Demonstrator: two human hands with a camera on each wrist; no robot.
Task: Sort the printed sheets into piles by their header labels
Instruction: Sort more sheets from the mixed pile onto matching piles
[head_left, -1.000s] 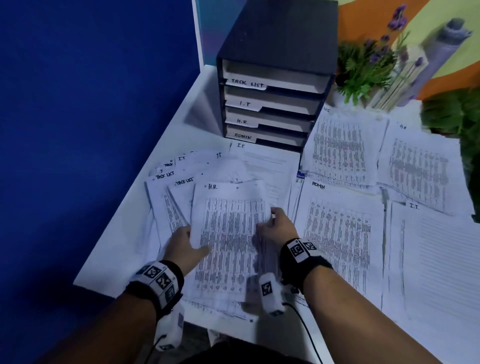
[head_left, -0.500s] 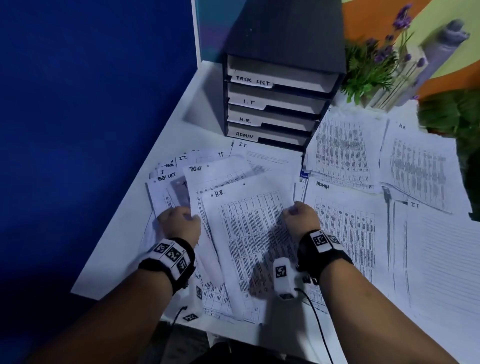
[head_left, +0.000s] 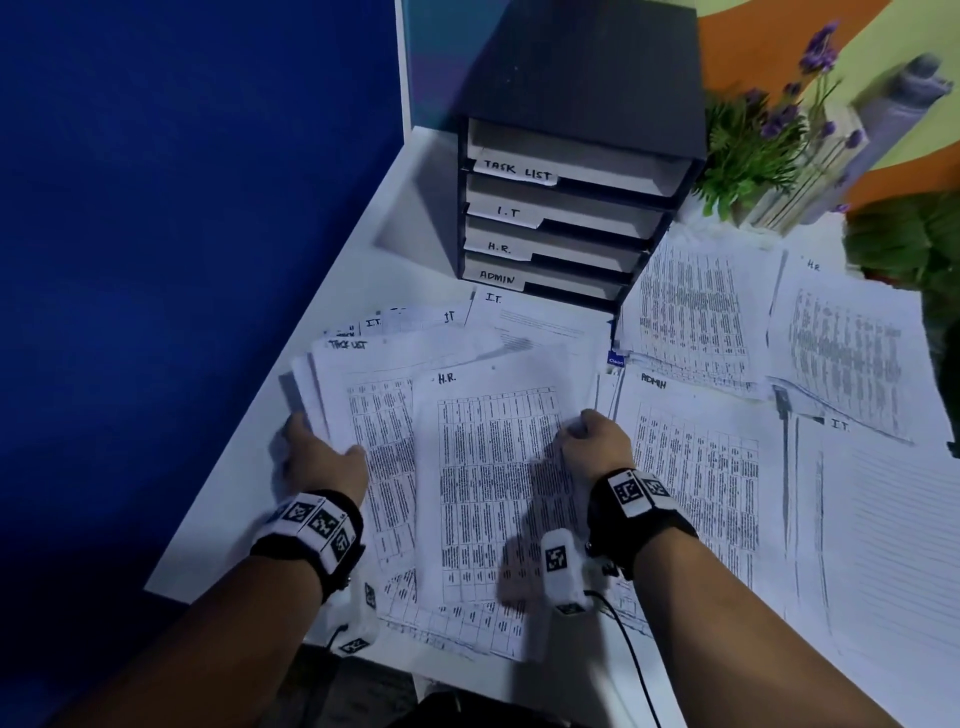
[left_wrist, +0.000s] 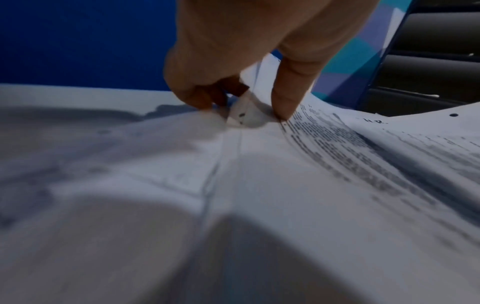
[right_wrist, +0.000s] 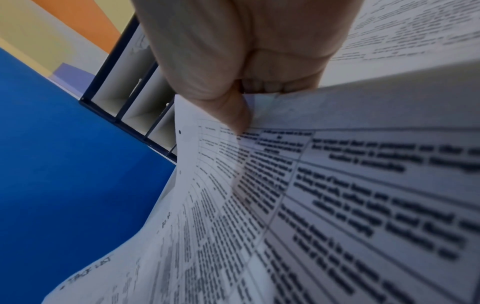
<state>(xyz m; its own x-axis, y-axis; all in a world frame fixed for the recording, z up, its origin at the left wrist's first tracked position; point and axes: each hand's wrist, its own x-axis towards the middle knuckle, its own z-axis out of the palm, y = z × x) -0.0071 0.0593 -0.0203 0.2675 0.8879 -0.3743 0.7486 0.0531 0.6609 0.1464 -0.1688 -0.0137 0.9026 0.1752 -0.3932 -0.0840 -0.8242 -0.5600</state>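
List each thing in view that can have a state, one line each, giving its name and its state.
H.R. sheet: lifted at its right edge, pinched by the right hand.
Task list sheet: under the H.R. sheet, its left edge gripped by the left hand.
Admin pile: lying flat on the desk.
Paper trays: labelled, contents not visible.

Table print on the H.R. sheet (head_left: 488, 467) is too small to read; the right hand (head_left: 592, 441) hides its three o'clock edge.
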